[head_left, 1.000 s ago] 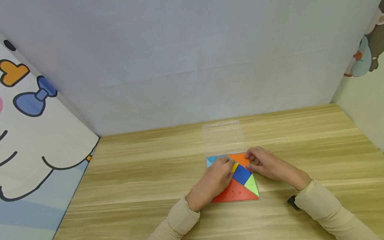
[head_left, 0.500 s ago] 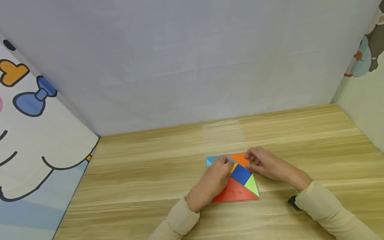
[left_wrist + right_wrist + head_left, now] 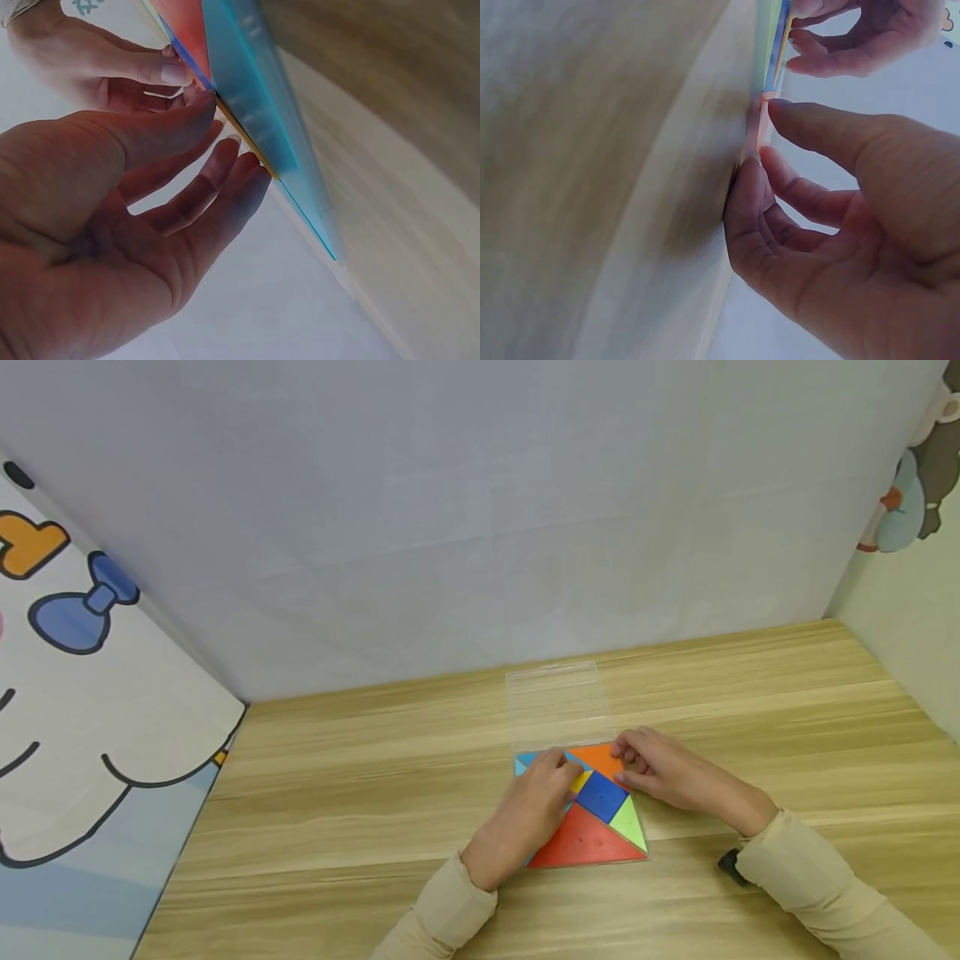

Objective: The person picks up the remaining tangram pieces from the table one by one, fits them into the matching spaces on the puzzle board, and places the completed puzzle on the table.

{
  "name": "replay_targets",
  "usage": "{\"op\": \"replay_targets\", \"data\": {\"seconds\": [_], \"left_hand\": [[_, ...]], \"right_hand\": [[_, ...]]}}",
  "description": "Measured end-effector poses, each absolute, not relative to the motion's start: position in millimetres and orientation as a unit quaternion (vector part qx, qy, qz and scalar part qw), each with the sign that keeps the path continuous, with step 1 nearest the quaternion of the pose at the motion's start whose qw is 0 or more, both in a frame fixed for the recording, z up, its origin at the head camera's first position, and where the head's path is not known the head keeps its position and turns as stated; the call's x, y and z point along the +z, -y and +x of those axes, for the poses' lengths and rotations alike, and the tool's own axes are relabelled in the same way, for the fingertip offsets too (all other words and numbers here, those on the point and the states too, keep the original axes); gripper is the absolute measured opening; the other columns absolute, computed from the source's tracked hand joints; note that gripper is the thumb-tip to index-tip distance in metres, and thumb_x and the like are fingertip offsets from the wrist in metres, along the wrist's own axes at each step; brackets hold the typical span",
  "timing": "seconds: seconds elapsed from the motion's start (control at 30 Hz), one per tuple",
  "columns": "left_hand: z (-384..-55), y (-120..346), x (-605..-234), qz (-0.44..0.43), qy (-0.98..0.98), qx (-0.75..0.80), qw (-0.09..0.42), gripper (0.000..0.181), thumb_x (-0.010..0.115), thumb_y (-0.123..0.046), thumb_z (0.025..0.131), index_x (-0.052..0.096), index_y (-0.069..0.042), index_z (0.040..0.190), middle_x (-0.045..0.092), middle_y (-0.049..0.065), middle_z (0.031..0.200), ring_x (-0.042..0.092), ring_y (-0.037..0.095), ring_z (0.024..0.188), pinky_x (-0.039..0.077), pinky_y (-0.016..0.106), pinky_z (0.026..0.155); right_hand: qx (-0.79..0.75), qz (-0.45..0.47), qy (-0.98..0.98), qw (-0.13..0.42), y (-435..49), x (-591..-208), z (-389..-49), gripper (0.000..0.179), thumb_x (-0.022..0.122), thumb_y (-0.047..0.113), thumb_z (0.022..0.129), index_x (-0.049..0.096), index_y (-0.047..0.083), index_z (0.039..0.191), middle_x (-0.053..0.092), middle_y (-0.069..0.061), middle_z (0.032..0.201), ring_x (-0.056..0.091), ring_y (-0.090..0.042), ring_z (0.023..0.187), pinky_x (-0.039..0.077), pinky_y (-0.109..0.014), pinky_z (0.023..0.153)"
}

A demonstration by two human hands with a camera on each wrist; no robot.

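A tangram of coloured pieces lies in a flat clear case [image 3: 647, 858] on the table. My left hand [image 3: 528, 810] reaches over its left side, thumb and fingertips pinching the edges of the yellow piece [image 3: 581, 782]. Beside that piece are a blue square [image 3: 602, 797], a red triangle [image 3: 585, 842] and a light green triangle [image 3: 628, 825]. Its back right corner is filled by an orange piece [image 3: 596, 758]. My right hand [image 3: 663, 770] holds the case's right edge there, the thumb [image 3: 802, 124] against the orange piece. The left hand hides part of the light blue pieces [image 3: 528, 758].
The clear lid [image 3: 561, 706] lies flat behind the case, toward the pale wall cloth [image 3: 480, 543]. A small black object [image 3: 731, 867] shows at the right sleeve. Wood-grain table [image 3: 360, 793] surrounds the case, with a cartoon-printed panel [image 3: 112, 693] at the left.
The left fingers have shifted slightly left with the yellow piece, and the blue square has slid a little left too. The right hand has stayed in place.
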State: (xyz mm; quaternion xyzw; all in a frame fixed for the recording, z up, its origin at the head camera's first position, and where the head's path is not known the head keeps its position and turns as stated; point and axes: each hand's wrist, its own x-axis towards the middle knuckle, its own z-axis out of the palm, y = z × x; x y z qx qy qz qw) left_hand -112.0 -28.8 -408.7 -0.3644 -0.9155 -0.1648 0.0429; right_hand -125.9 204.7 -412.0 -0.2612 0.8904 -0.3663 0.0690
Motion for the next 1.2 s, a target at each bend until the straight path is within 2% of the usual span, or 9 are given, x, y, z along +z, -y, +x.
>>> {"op": "replay_targets", "data": {"seconds": [0.4,0.73,1.0,1.2], "left_hand": [[-114.4,30.4,-410.7,-0.367,0.911,-0.178,0.050,0.017,0.080,-0.006,0.089,0.069,-0.005,0.101,0.063,0.005,0.095,0.061,0.021,0.091,0.052,0.022,0.073],[-117.6,33.9,-413.2,-0.374,0.897,-0.235,0.033,0.020,0.079,-0.004,0.088,0.063,0.000,0.100,0.055,0.009,0.088,0.058,0.023,0.084,0.051,0.024,0.073],[-114.7,35.5,-411.0,-0.359,0.910,-0.204,0.030,0.019,0.081,-0.009,0.089,0.066,0.000,0.098,0.061,0.009,0.092,0.061,0.021,0.085,0.051,0.022,0.072],[-111.9,40.0,-409.3,-0.349,0.918,-0.186,0.023,0.010,0.076,-0.003,0.092,0.071,-0.001,0.100,0.063,0.008,0.095,0.062,0.020,0.088,0.053,0.023,0.077]], "right_hand": [[-0.368,-0.259,-0.890,0.069,-205.1,-412.3,-126.9,0.021,0.073,0.006,0.095,0.060,-0.003,0.109,0.058,-0.005,0.097,0.054,-0.013,0.084,0.051,-0.027,0.073],[-0.369,-0.260,-0.890,0.071,-204.9,-412.6,-127.4,0.021,0.073,0.007,0.095,0.060,-0.003,0.109,0.058,-0.005,0.097,0.053,-0.013,0.084,0.051,-0.027,0.073],[-0.371,-0.263,-0.887,0.076,-202.5,-412.8,-126.7,0.021,0.072,0.008,0.096,0.059,-0.003,0.109,0.057,-0.005,0.098,0.053,-0.013,0.085,0.051,-0.027,0.074],[-0.366,-0.259,-0.891,0.076,-203.1,-413.3,-126.0,0.020,0.072,0.008,0.096,0.059,-0.002,0.109,0.056,-0.005,0.099,0.053,-0.014,0.086,0.051,-0.027,0.074]]}}
